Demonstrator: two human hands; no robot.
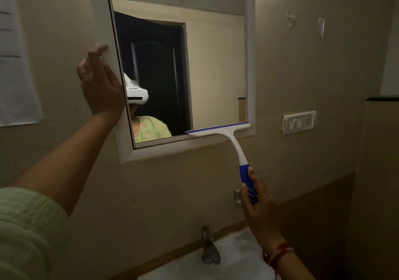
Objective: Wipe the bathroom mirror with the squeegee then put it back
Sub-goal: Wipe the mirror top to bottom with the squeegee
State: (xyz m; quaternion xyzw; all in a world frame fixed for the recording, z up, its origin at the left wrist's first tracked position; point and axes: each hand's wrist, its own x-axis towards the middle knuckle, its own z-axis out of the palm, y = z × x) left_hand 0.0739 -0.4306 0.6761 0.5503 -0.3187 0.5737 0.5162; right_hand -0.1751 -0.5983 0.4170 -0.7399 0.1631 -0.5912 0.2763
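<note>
A white-framed mirror [216, 68] hangs on the beige wall. The squeegee [234, 143] is white with a blue blade and a blue grip. Its blade lies along the mirror's bottom right edge, at the frame. My right hand [258, 206] is closed around the blue grip, below the mirror. My left hand [100, 85] rests flat against the mirror's left frame, fingers spread and holding nothing.
A white sink [239, 258] with a metal tap [209, 247] sits below. A metal wall hook [237, 195] is just left of my right hand. A switch plate [299, 122] is right of the mirror. A paper sheet [15, 63] hangs at the left.
</note>
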